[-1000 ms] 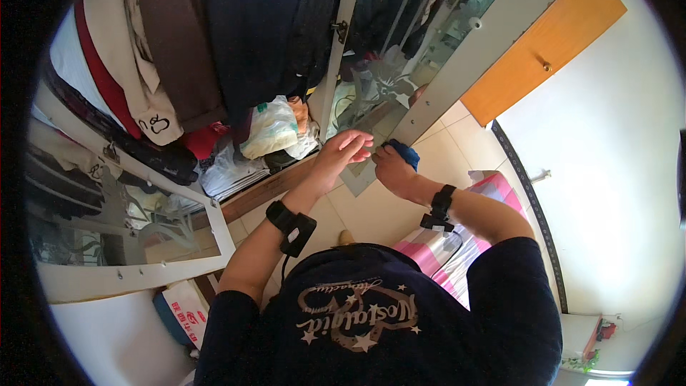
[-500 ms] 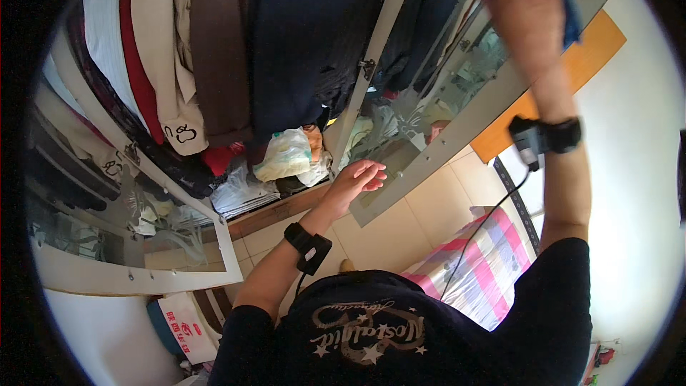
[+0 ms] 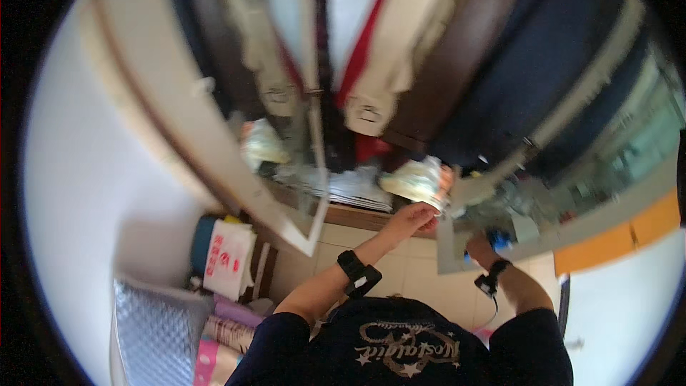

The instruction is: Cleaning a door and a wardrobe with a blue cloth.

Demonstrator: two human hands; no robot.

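Observation:
My right hand [image 3: 482, 251] is closed on a bunched blue cloth [image 3: 501, 238], low against the glass wardrobe door [image 3: 445, 250] on the right. The door's pane partly blurs into the reflections around the cloth. Just left of that door's edge is my left hand [image 3: 414, 219], its fingers curled together at the tips. Whether anything sits between them, or whether they touch the door edge, I cannot tell. Behind the left hand, a pale plastic bundle [image 3: 414, 182] lies on the wardrobe floor. Black straps with small boxes circle both wrists.
Dark, beige and red clothes [image 3: 471, 50] hang in the wardrobe. A second framed glass door [image 3: 314, 221] stands swung out on the left. Beyond it are a white printed bag [image 3: 230, 257] and a grey quilted cushion [image 3: 161, 329]. An orange panel [image 3: 618, 239] adjoins the right wall.
My right hand has come down from high on the right door to its lower part, still gripping the blue cloth. The view has turned left. My left hand remains near the door edge.

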